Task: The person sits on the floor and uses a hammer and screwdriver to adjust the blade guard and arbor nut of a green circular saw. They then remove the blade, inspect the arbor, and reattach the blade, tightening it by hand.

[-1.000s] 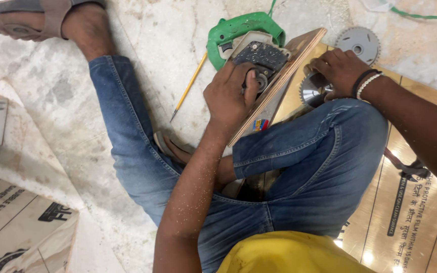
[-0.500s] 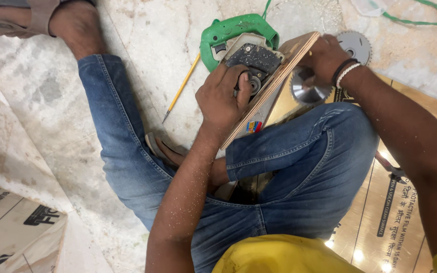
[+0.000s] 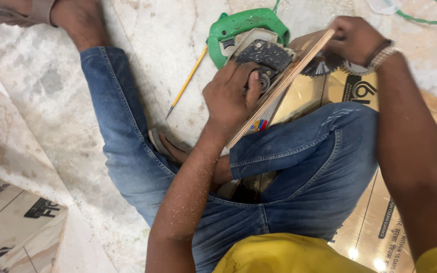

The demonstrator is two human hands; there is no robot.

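Plywood strip (image 3: 284, 83) is running diagonally from lower left to upper right across frame centre, propped over your knee. Left of it, your left hand (image 3: 228, 98) is pressing curled fingers onto the green circular saw (image 3: 249, 38). At the strip's upper right end, your right hand (image 3: 355, 38) is gripping, probably pinching the edge beside the blade (image 3: 322, 65).

The saw (image 3: 251, 43) lies on the floor (image 3: 127, 30), left of the tilted board (image 3: 284, 81) — pencil (image 3: 187, 83) further left; its blade (image 3: 319, 65) seemingly sits behind the board.
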